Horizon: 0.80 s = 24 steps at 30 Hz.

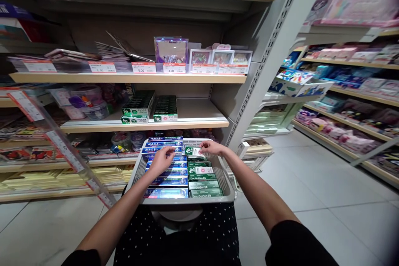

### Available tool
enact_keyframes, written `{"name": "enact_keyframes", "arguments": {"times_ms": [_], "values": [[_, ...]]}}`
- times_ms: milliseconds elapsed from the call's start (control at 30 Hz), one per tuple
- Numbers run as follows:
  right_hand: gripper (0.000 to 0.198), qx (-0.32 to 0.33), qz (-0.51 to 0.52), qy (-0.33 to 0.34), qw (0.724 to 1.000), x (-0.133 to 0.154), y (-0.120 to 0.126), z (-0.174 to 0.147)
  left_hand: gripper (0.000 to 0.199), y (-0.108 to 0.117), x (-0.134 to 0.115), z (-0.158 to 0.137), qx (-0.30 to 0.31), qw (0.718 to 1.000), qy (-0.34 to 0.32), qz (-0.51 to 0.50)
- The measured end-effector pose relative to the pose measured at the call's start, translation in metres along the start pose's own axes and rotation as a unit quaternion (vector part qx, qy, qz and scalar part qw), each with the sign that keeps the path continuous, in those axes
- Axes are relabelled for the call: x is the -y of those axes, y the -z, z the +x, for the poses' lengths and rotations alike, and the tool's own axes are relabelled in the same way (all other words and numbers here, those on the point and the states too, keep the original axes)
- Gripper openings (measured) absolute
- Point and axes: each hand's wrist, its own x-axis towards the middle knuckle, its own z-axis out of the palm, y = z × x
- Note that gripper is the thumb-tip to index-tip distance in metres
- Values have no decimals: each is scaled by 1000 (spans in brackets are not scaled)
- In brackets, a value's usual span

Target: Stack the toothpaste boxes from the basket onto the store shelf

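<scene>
A grey plastic basket (230, 193) in front of me holds two columns of toothpaste boxes. Blue boxes (171, 181) fill its left side, and green boxes (204, 185) marked "Doc.Golden" lie on the right. My right hand (212, 148) pinches the right end of a green-and-white toothpaste box (191, 151) near the basket's far side. Over the blue boxes hovers my left hand (162, 161), its fingers loosely bent and apart, with nothing visible in them. Whether its fingertips touch a blue box is hard to make out.
Beyond the basket, a shelf (199, 124) carries two stacks of green boxes (139, 106) and, farther left, clear plastic tubs (90, 102). Above is a shelf with price tags (141, 67). A slotted metal upright (264, 58) stands to the right. Stocked shelves line the far-right aisle.
</scene>
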Motion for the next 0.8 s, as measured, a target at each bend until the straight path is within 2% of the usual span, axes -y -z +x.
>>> {"name": "enact_keyframes", "arguments": {"times_ms": [100, 267, 367, 500, 633, 700, 800], "values": [[29, 94, 87, 15, 992, 20, 4, -18, 29, -1, 4, -10, 10, 994, 48, -101], [33, 142, 139, 18, 980, 44, -21, -34, 44, -7, 4, -25, 62, 963, 131, -226], [34, 161, 147, 12, 976, 49, -33, -39, 50, -2, 2, -32, 59, 945, 181, -268], [34, 106, 209, 7, 972, 47, -42, -46, 50, 13, 3, -40, 17, 933, 196, -302], [38, 73, 238, -5, 968, 41, -57, -49, 51, 23, 8, -50, -29, 939, 182, -290], [38, 28, 193, 40, 980, 41, -68, -50, 53, 25, 9, -55, -53, 934, 195, -294], [32, -71, 95, 164, 979, 46, -84, -58, 48, 26, 8, -63, -24, 890, 281, -359]]}}
